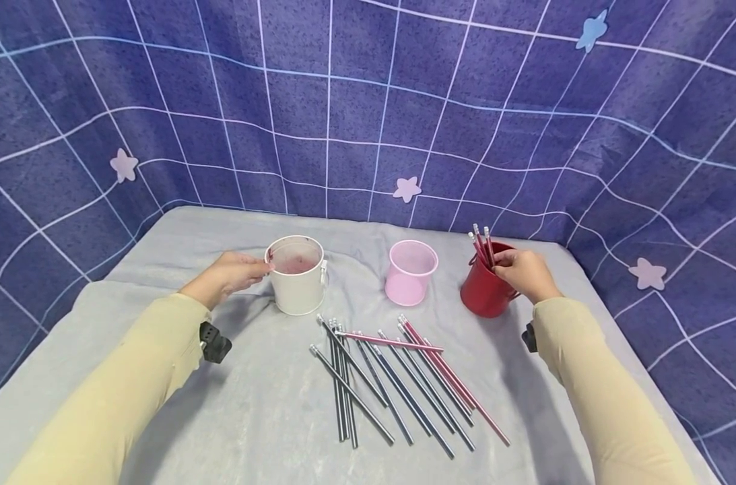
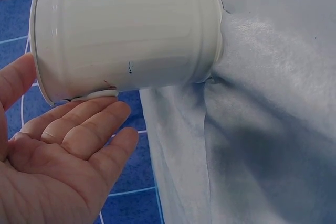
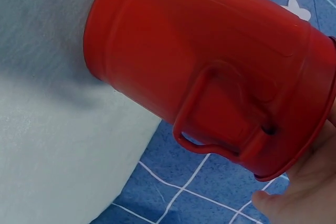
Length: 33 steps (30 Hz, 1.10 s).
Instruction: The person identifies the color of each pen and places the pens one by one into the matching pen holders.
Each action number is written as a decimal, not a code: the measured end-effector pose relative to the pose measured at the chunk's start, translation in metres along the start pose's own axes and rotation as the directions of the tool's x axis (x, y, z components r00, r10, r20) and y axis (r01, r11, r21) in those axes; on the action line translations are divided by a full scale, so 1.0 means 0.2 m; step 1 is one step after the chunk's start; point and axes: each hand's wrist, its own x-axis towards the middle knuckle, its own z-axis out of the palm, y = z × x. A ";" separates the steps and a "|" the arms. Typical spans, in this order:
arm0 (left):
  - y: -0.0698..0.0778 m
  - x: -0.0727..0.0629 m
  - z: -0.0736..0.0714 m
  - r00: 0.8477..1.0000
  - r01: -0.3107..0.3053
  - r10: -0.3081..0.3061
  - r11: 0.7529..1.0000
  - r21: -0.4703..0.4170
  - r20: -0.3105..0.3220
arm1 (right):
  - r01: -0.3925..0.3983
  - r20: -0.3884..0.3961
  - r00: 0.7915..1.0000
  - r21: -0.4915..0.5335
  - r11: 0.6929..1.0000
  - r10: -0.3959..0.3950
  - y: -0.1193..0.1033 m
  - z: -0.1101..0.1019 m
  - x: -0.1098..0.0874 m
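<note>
Pinching white bucket (image 1: pixel 298 294) with my left hand (image 1: pixel 236 273); right hand (image 1: pixel 526 273) at red bucket (image 1: pixel 485 294), hold unclear; should keep both upright

Left hand (image 2: pixel 68 163) holding a white bucket (image 2: pixel 131 30)
Its thumb (image 2: pixel 16 80) meets the rim (image 2: pixel 35 40); a grey tabletop's (image 2: pixel 273 66) edge lies behind.

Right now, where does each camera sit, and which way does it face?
Head: worn on the person's head, facing forward and down at pencils and gray cloth; left hand, right hand and sleeves show.
Left wrist: worn on that wrist, facing the white bucket; the left hand shows from its palm side.
Right wrist: worn on that wrist, facing the red bucket; part of the right hand shows.
Shared: head and left wrist both show the white bucket.
</note>
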 end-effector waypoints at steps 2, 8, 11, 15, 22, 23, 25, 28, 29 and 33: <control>0.00 0.00 0.00 1.000 0.003 -0.003 1.000 0.001 0.003 | 0.001 0.005 1.000 -0.005 1.000 -0.001 0.00 0.00 0.00; 0.00 0.01 0.01 1.000 -0.002 0.002 1.000 0.002 0.001 | -0.015 0.014 1.000 -0.004 1.000 0.015 0.01 -0.01 -0.01; 0.00 0.01 0.01 1.000 -0.005 0.005 1.000 0.006 -0.001 | -0.021 0.024 0.999 0.000 1.000 0.021 0.00 -0.02 -0.01; 0.01 0.01 0.00 1.000 -0.007 0.007 1.000 -0.001 -0.006 | -0.019 0.028 0.999 0.000 1.000 0.019 -0.01 -0.04 -0.01; 0.00 0.01 0.01 1.000 -0.011 0.011 1.000 -0.013 -0.017 | -0.003 0.054 0.999 -0.042 0.999 0.005 -0.06 -0.09 -0.05; 0.00 0.01 0.01 1.000 -0.007 0.007 1.000 -0.013 -0.016 | 0.001 0.059 0.998 -0.049 0.999 0.002 -0.07 -0.10 -0.06; 0.00 0.01 0.00 1.000 0.004 -0.004 1.000 -0.010 -0.012 | 0.019 0.063 0.998 -0.066 0.998 -0.015 -0.09 -0.11 -0.07; 0.00 0.01 0.00 1.000 0.011 -0.011 1.000 -0.011 -0.006 | 0.072 0.054 0.996 -0.085 0.994 -0.068 -0.13 -0.13 -0.09; 0.00 0.01 0.00 1.000 0.011 -0.011 1.000 -0.013 -0.005 | 0.090 0.051 0.995 -0.089 0.992 -0.086 -0.14 -0.13 -0.10; -0.01 0.01 0.00 1.000 0.004 -0.004 1.000 -0.013 -0.004 | 0.148 0.071 0.987 -0.091 0.985 -0.142 -0.18 -0.14 -0.13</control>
